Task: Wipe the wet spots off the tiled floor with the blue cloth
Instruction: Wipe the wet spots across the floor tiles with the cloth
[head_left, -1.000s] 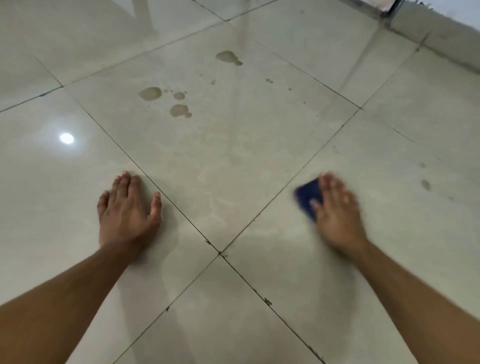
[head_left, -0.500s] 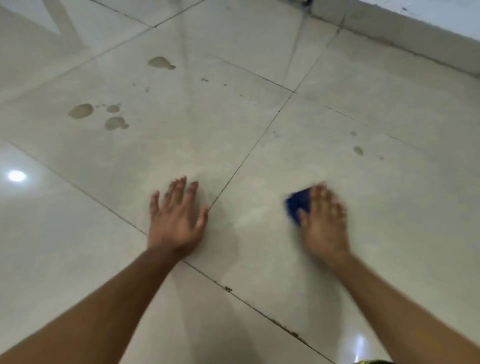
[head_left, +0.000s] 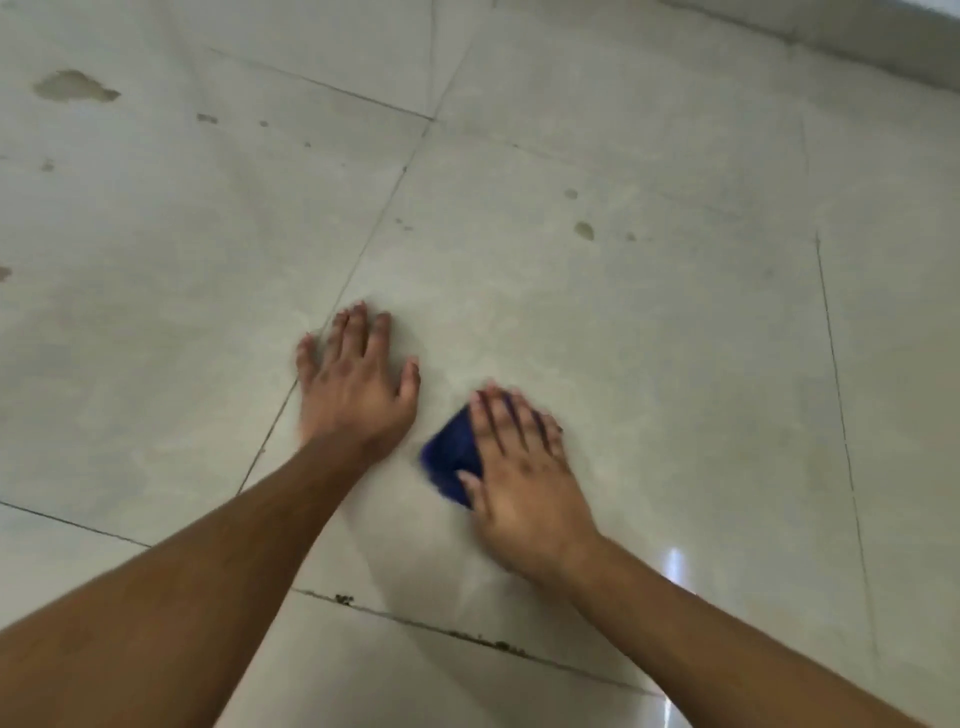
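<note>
While the left hand (head_left: 358, 387) is lying flat with fingers spread across a grout line of the tiled floor (head_left: 675, 364), the right hand (head_left: 519, 467) is pressing straight fingers on the blue cloth (head_left: 449, 457); wet spots (head_left: 584, 230) are lying well beyond it; another wet spot (head_left: 72, 85) is sitting far left.

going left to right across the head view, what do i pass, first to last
large wet spot → left hand → blue cloth → right hand, pressing on the cloth → long grout line
</note>
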